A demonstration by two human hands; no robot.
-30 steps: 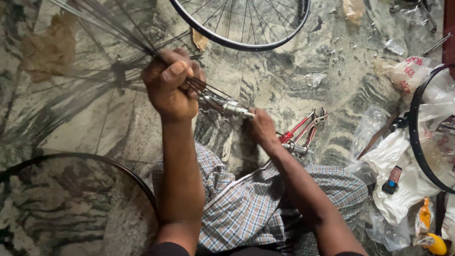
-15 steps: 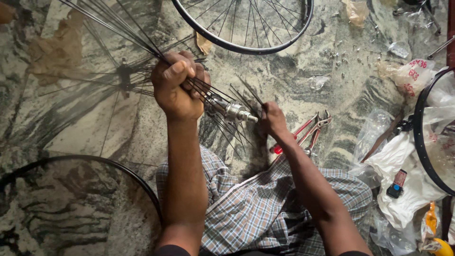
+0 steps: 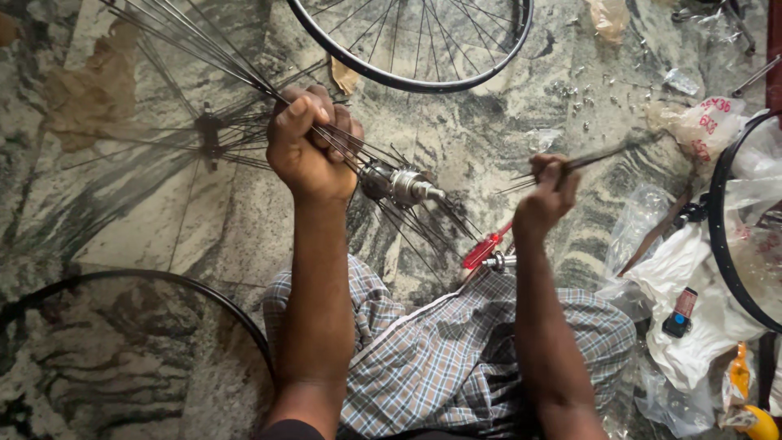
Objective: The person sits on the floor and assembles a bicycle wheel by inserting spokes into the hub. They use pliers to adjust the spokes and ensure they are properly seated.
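Bare rim (image 3: 163,285) lies on the floor (image 3: 122,220) at lower left; no spokes are seen in it.

Spoke bundle (image 3: 187,41) is gripped by the left hand (image 3: 305,147), fingers closed tight around it in a fist. Spokes fan up and left from the fist. They are already threaded through the hub (image 3: 399,186), which is held in the air just right of the fist, above the checked cloth (image 3: 440,358) on the lap. More spokes hang down and right from the hub's flange.

A few loose spokes (image 3: 603,156) are pinched in the right hand (image 3: 546,200), fingers pressed together on them, well apart from the hub. Whether they are fresh or just pulled cannot be told.

Red-handled pliers (image 3: 486,248) lie on the floor between the arms, untouched.

A built wheel (image 3: 415,49) lies at the top; another rim (image 3: 725,236) sits on white plastic bags (image 3: 692,277) at far right. Small nipples (image 3: 586,94) are scattered at upper right.

Judgement: hub lacing is well advanced, not finished. Rim fitting, nipples and truing are all left.
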